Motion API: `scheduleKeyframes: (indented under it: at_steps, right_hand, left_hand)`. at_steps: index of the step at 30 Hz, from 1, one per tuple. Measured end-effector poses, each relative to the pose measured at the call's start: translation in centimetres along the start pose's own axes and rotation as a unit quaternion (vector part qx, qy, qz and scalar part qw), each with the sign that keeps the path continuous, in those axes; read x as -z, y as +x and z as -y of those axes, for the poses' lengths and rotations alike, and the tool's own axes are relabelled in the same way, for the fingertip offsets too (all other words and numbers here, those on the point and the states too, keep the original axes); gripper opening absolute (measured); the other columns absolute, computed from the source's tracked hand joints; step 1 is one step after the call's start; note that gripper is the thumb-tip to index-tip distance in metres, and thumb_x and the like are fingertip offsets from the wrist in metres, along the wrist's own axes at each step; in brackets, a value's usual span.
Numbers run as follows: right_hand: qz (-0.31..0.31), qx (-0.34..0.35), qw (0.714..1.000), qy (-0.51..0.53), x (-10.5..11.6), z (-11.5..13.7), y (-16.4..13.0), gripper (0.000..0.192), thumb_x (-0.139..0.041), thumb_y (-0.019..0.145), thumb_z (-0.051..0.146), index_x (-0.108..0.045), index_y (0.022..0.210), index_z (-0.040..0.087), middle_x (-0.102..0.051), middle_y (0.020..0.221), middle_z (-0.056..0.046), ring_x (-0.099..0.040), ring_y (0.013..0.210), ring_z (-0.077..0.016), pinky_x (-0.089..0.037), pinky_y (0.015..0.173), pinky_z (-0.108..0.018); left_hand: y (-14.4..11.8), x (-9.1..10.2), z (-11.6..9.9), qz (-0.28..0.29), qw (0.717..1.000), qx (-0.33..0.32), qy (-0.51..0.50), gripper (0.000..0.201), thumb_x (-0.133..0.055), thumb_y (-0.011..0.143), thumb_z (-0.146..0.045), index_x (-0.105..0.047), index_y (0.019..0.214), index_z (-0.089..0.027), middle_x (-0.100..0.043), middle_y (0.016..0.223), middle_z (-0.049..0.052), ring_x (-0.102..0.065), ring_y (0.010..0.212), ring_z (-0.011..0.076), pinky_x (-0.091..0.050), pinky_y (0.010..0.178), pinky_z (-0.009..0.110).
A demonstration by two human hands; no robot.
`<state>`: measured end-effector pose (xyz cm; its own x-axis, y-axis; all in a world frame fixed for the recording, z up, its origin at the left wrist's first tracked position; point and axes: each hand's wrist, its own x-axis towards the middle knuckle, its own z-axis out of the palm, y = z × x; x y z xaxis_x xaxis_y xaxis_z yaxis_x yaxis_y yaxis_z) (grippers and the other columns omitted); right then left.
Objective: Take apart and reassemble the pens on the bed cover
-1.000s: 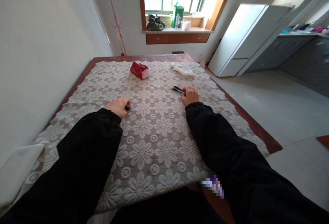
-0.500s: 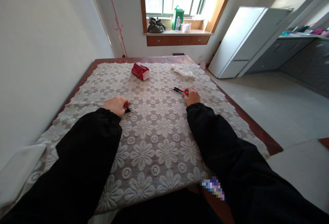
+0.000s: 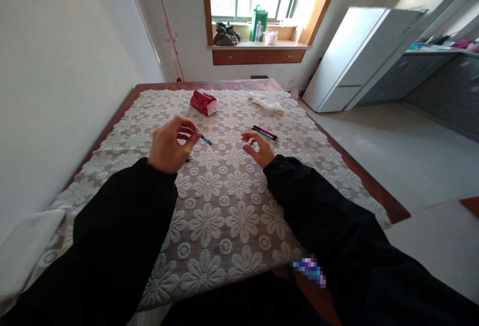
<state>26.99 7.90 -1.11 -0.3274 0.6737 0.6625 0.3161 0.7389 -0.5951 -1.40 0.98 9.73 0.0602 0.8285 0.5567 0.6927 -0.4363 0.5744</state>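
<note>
Between the thumb and fingers of my left hand [image 3: 172, 144] is a slim pen with a blue part [image 3: 206, 140], raised over the tablecloth and pointing right. A small dark item [image 3: 188, 159], perhaps part of another pen, shows on the cloth just below that hand; the hand hides the rest. My right hand [image 3: 259, 147] is open, fingers apart and curved, with nothing in it. Just beyond its fingers lie a red and black pen [image 3: 266, 131] and a blue and black pen [image 3: 264, 134], side by side on the cloth.
A floral lace tablecloth [image 3: 225, 201] covers the wooden table. Toward the far side lie a red tissue pack [image 3: 204, 102] and a crumpled white plastic bag [image 3: 267, 103]. A white flat object [image 3: 30, 246] sits at the near left corner. A white fridge [image 3: 348, 62] stands beyond the right side.
My left hand has risen off the cloth with a blue pen in its fingers. My right hand has let go of the pens and moved left and nearer, opening.
</note>
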Motion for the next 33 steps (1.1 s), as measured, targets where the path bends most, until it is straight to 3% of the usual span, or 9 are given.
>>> scheduleKeyframes:
  at_steps: [3, 7, 11, 19, 26, 33]
  right_hand:
    - [0.063, 0.056, 0.995, -0.054, -0.9, 0.8, -0.5, 0.045, -0.06, 0.095, 0.05, -0.056, 0.131, 0.023, -0.064, 0.128, -0.013, -0.058, 0.119, -0.0259, -0.046, 0.101, -0.043]
    - [0.126, 0.05, 0.985, -0.102, -1.0, 0.3, -0.9, 0.031, -0.043, 0.104, 0.039, -0.063, 0.117, 0.02, -0.071, 0.104, -0.01, -0.063, 0.098, -0.0224, -0.048, 0.09, -0.037]
    - [0.142, 0.012, 0.978, -0.155, -0.7, 0.1, -0.9, 0.029, -0.042, 0.103, 0.034, -0.065, 0.111, 0.018, -0.07, 0.103, -0.01, -0.062, 0.093, -0.0209, -0.045, 0.086, -0.033]
    - [0.272, -0.051, 0.937, -0.215, -0.7, 0.7, -0.7, 0.035, -0.039, 0.103, 0.041, -0.066, 0.099, 0.019, -0.067, 0.081, -0.005, -0.054, 0.069, -0.017, -0.029, 0.065, -0.029]
    - [0.278, -0.051, 0.939, -0.194, -0.6, 0.5, -0.7, 0.037, -0.037, 0.102, 0.042, -0.065, 0.091, 0.02, -0.06, 0.072, -0.003, -0.049, 0.065, -0.0161, -0.026, 0.063, -0.028]
    - [0.276, -0.046, 0.942, -0.188, -0.9, 0.1, -0.8, 0.032, -0.041, 0.101, 0.041, -0.065, 0.094, 0.021, -0.059, 0.071, -0.002, -0.048, 0.063, -0.016, -0.026, 0.062, -0.028]
  left_hand:
    - [-1.1, -3.1, 0.6, -0.006, 0.987, 0.037, -0.159, 0.022, -0.071, 0.085, -0.031, -0.062, 0.101, -0.02, -0.071, 0.097, 0.004, -0.072, 0.084, 0.0183, -0.064, 0.073, 0.033]
    - [-2.6, -6.5, 2.4, 0.029, 0.966, 0.076, -0.246, 0.02, -0.07, 0.084, -0.033, -0.063, 0.095, -0.019, -0.069, 0.096, 0.004, -0.072, 0.086, 0.0194, -0.066, 0.071, 0.035]
    - [-3.7, -7.8, 4.1, 0.04, 0.988, 0.046, -0.14, 0.02, -0.07, 0.084, -0.032, -0.067, 0.099, -0.02, -0.07, 0.098, 0.005, -0.071, 0.086, 0.0186, -0.063, 0.066, 0.029]
    - [-4.5, -8.5, 5.5, 0.084, 0.994, -0.063, -0.042, 0.017, -0.066, 0.088, -0.031, -0.07, 0.098, -0.019, -0.068, 0.089, 0.003, -0.066, 0.074, 0.0146, -0.059, 0.067, 0.027]
    - [-4.6, -8.4, 6.1, 0.122, 0.988, -0.085, 0.041, 0.022, -0.064, 0.091, -0.04, -0.071, 0.099, -0.02, -0.069, 0.084, 0.003, -0.062, 0.065, 0.0146, -0.054, 0.066, 0.029]
    - [-4.8, -8.1, 5.8, 0.126, 0.975, -0.103, 0.149, 0.025, -0.06, 0.094, -0.042, -0.076, 0.098, -0.024, -0.075, 0.091, 0.007, -0.068, 0.084, 0.0233, -0.052, 0.076, 0.034]
